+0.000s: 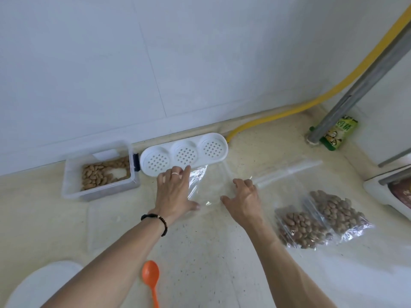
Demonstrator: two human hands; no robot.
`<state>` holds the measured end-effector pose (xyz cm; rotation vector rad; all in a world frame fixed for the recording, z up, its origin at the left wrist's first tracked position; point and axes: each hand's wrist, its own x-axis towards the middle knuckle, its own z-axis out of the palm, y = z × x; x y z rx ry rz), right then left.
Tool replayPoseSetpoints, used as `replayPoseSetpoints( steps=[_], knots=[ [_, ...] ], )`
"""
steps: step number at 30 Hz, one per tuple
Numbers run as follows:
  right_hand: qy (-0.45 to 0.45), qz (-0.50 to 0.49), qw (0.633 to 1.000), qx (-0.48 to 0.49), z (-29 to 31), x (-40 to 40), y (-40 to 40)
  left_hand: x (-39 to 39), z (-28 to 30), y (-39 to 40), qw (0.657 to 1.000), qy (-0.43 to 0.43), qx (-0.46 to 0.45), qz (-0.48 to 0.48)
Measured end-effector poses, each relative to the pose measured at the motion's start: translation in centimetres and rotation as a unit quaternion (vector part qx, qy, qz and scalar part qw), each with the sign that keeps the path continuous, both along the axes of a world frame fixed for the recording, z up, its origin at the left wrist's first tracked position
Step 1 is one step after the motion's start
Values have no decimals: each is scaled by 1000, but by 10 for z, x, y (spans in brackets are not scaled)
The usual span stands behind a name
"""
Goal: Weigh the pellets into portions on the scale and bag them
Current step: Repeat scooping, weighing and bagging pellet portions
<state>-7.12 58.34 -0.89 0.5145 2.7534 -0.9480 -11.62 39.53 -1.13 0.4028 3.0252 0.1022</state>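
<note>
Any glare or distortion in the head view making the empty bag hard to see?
Head view: glare streaks mark the clear empty plastic bag under the left hand and right hand; its edges fade into the pale countertop; wide-angle bending curves the yellow hose.

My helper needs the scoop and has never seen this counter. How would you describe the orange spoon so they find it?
On the speckled counter, look at the near edge, between the person's forearms. The orange spoon lies there, the only brightly coloured utensil.

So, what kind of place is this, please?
Probably a home kitchen counter: a speckled stone countertop against a white tiled wall, a yellow hose along the corner, and a green seasoning packet.
</note>
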Motion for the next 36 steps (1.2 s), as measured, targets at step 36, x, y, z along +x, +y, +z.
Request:
replayPoseSetpoints(
  steps=[36],
  knots=[
    [-37, -64, 957, -281, 73, 127, -266, 84, 93, -326, 955, -170, 243, 22]
  ],
)
